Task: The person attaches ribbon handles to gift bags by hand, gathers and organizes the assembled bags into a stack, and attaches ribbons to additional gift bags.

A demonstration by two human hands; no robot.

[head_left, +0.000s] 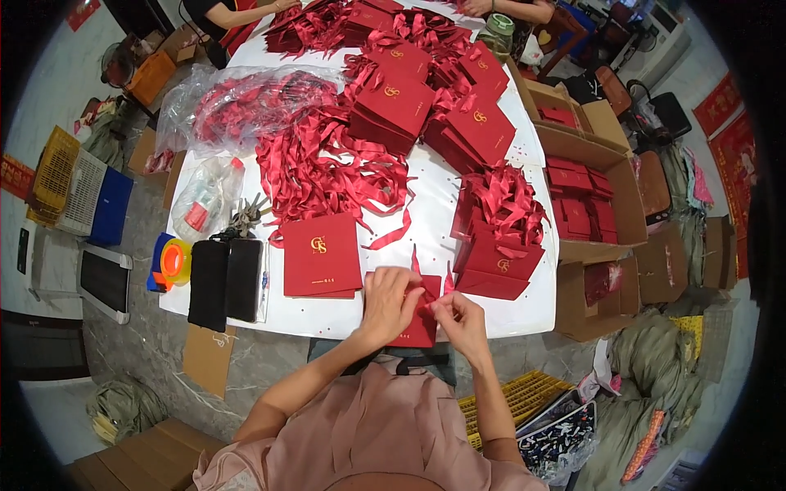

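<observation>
A red paper bag (417, 334) lies at the table's near edge, directly in front of me. My left hand (388, 304) rests over its left side, fingers bent and thumb toward the middle, gripping the bag. Closed in a pinch, my right hand (462, 321) holds a red ribbon (449, 281) at the bag's right side. Another ribbon end (415, 260) sticks up beyond the bag. Just left is a short stack of flat red bags (322, 255) with gold print. To the right stand several bags (501, 266) with ribbon handles.
Loose red ribbons (327, 176) heap up mid-table beside a plastic bag of ribbons (262, 106). Tape rolls (174, 260), a black phone case (244, 280) and keys (248, 217) lie left. Open cartons (594, 200) flank the right side. Other people's arms (516, 8) reach in at the far end.
</observation>
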